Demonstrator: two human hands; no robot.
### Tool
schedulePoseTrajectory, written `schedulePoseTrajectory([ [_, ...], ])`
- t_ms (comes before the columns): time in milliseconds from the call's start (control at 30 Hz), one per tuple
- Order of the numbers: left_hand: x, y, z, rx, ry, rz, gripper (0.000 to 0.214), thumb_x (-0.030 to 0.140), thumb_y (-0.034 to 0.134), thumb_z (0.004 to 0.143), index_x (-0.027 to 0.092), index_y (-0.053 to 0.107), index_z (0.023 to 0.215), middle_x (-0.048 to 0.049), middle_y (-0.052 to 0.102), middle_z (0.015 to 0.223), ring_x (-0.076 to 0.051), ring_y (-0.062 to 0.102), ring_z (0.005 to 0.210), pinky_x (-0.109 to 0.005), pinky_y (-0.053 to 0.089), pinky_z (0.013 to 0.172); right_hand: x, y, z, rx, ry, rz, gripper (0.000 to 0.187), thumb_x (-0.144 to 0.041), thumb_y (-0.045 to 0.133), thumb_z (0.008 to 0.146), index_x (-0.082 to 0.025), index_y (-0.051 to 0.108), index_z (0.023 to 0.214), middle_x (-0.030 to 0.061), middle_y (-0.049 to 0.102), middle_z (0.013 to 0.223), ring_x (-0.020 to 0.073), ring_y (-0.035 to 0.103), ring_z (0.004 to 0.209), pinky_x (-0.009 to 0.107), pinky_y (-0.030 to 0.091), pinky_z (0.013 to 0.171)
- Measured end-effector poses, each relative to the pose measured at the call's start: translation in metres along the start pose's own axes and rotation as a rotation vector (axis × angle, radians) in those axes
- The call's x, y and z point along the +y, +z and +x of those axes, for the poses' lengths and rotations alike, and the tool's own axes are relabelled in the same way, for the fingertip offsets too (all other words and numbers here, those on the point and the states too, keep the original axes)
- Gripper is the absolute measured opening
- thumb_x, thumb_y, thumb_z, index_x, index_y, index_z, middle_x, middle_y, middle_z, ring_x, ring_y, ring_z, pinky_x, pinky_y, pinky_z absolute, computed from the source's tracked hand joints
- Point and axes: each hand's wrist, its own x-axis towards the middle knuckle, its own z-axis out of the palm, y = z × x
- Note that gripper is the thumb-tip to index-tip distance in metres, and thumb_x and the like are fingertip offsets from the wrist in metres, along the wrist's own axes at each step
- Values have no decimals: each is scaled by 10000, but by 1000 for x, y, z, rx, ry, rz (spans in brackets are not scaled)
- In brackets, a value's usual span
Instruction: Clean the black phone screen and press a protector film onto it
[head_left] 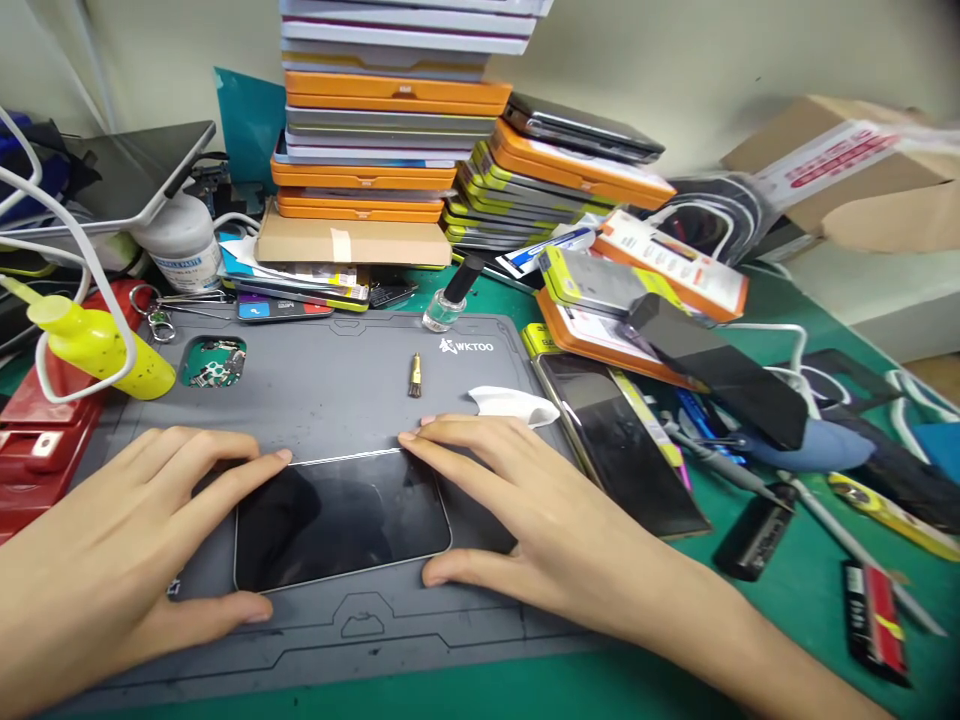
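Note:
A smartphone [341,525] with a dark, glossy screen lies face up and sideways on a grey work mat [330,400]. My left hand [172,530] spans its left end, forefinger at the far edge and thumb by the near edge. At the right end, my right hand [502,490] does the same, its fingers on the far edge and thumb close to the near corner. Beyond the phone lie a small brush head [415,376] and a crumpled white wipe [514,404]. A glass bottle with a black cap [454,294] stands at the mat's far edge.
A yellow squeeze bottle [105,345] and a red case [45,450] are at left. Tall stacks of orange and white boxes [367,150] rise behind. A dark flat panel [615,430], cables and a black-and-red packet [876,620] crowd the right.

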Motion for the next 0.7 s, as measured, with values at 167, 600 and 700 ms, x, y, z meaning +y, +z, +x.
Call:
schedulePoseTrajectory([
  [167, 0, 0, 1, -3, 13, -15, 780, 659, 714, 924, 382, 488, 1618, -68, 656, 1419, -353, 669, 1173, -497, 594, 1009, 0, 1, -1, 8, -22, -25, 767, -672, 631, 1030, -106, 556, 1542, 224, 674, 1466, 337, 639, 1402, 544, 593, 1126],
  [600, -1, -1, 2, 13, 58, -5, 776, 693, 680, 961, 339, 491, 1625, -92, 675, 1385, -344, 664, 1174, -477, 560, 1002, 0, 1, 0, 15, -51, -78, 749, -672, 583, 1052, -103, 543, 1537, 208, 671, 1458, 325, 639, 1375, 511, 598, 1111],
  [700, -1, 0, 2, 14, 67, 17, 782, 720, 654, 973, 327, 489, 1628, -87, 673, 1391, -327, 664, 1177, -456, 557, 1001, 0, 2, -1, 20, -53, -83, 733, -665, 561, 1065, -109, 542, 1542, 204, 670, 1460, 321, 637, 1379, 496, 596, 1115],
])
